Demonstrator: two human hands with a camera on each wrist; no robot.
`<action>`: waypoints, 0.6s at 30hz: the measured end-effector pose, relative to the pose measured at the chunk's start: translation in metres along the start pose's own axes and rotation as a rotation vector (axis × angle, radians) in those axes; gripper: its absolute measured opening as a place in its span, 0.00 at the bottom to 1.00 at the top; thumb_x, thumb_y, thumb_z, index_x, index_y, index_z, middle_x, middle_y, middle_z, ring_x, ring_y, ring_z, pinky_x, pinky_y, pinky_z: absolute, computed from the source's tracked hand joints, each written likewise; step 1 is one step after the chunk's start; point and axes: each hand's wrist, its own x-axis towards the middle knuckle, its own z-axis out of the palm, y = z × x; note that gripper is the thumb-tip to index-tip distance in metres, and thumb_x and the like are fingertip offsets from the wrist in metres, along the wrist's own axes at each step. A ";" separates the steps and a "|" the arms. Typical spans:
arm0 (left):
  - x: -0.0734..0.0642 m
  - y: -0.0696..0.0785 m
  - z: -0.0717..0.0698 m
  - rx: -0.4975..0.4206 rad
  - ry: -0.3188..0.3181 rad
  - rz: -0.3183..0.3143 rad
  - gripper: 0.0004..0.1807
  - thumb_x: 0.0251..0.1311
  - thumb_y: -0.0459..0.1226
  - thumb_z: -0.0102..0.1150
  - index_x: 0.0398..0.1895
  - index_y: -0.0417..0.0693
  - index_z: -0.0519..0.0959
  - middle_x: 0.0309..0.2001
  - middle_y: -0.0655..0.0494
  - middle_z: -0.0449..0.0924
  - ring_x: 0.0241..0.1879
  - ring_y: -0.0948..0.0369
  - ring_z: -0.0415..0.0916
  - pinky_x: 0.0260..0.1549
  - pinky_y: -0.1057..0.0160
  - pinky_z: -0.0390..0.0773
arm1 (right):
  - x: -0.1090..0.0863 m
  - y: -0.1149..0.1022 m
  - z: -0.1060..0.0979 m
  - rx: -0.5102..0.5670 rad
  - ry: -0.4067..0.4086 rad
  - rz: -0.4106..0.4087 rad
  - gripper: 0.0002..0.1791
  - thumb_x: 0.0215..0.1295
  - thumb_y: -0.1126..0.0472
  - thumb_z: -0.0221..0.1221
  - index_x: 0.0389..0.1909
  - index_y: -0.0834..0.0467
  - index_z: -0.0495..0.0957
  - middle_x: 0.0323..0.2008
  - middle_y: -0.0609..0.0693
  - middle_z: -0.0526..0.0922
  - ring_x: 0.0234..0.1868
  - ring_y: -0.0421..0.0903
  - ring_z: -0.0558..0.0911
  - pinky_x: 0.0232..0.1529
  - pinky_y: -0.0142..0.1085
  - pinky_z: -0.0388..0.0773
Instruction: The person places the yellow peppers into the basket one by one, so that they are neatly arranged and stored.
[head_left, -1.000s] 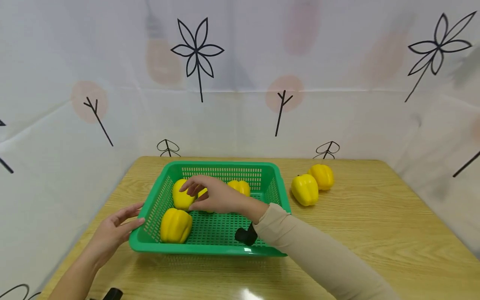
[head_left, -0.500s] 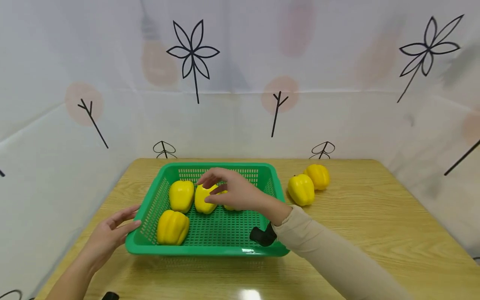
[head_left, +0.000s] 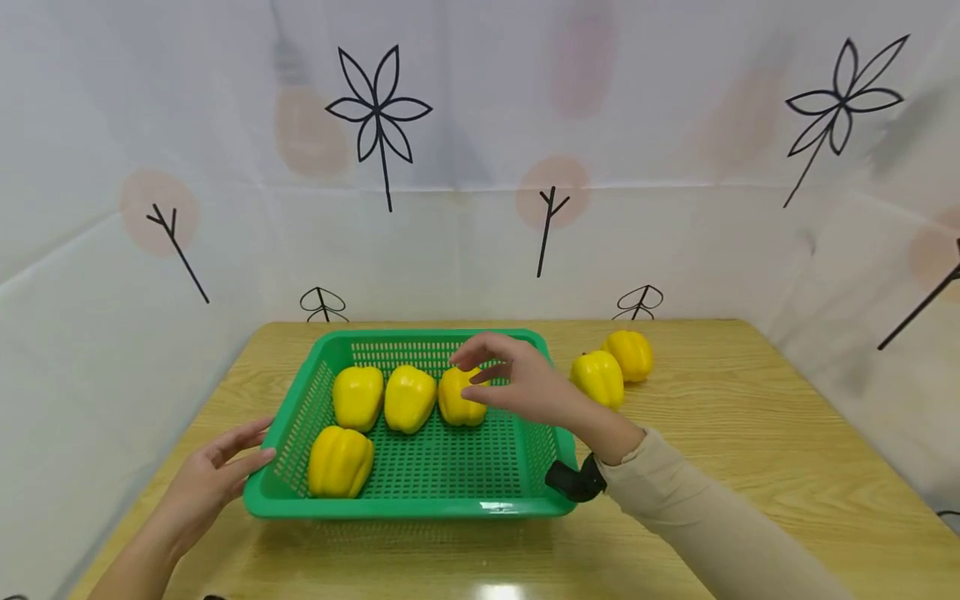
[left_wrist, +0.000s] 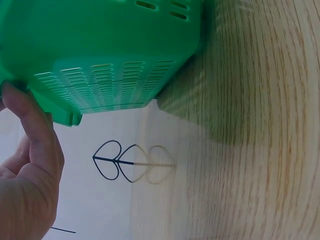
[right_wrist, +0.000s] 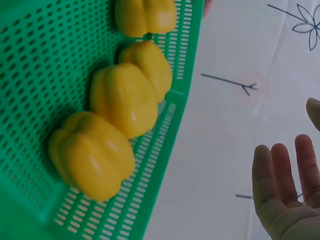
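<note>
A green plastic basket point(head_left: 412, 507) stands on the table with several yellow bell peppers inside. Three of them form a back row: a left pepper point(head_left: 357, 398), a middle pepper point(head_left: 409, 400) and a right pepper point(head_left: 454, 403), partly behind my fingers. Another pepper point(head_left: 340, 463) lies at the basket's front left. My left hand point(head_left: 210, 479) holds the basket's left rim between thumb and fingers; some fingertips are hidden. Above the basket's right side hovers my right hand point(head_left: 532, 385), fingers loosely bent and holding nothing, as the right wrist view point(right_wrist: 287, 200) confirms.
Two more yellow peppers, a nearer one point(head_left: 598, 377) and a farther one point(head_left: 630, 355), lie on the wooden table point(head_left: 735, 433) right of the basket. A white patterned curtain point(head_left: 465, 250) hangs behind the table. A black wrist strap point(head_left: 576, 481) sits on my right wrist.
My right hand has moved rightward over the basket from the left peppers, uncovering the back row. My left hand stays at the rim. The whole head view has shifted slightly.
</note>
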 end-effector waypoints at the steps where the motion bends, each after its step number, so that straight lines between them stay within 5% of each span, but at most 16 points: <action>1: 0.000 0.000 0.000 0.000 0.000 0.000 0.32 0.65 0.41 0.54 0.70 0.44 0.59 0.63 0.41 0.54 0.44 0.67 0.75 0.41 0.66 0.77 | -0.003 0.002 -0.003 0.005 0.009 0.003 0.16 0.57 0.73 0.62 0.47 0.66 0.73 0.46 0.57 0.77 0.47 0.49 0.76 0.47 0.42 0.76; 18: 0.001 -0.002 -0.002 -0.005 -0.012 -0.016 0.29 0.66 0.41 0.53 0.69 0.50 0.60 0.63 0.42 0.54 0.44 0.68 0.74 0.42 0.67 0.77 | -0.049 0.019 -0.042 -0.033 0.158 0.101 0.16 0.56 0.73 0.63 0.46 0.65 0.74 0.46 0.56 0.76 0.48 0.53 0.75 0.47 0.37 0.76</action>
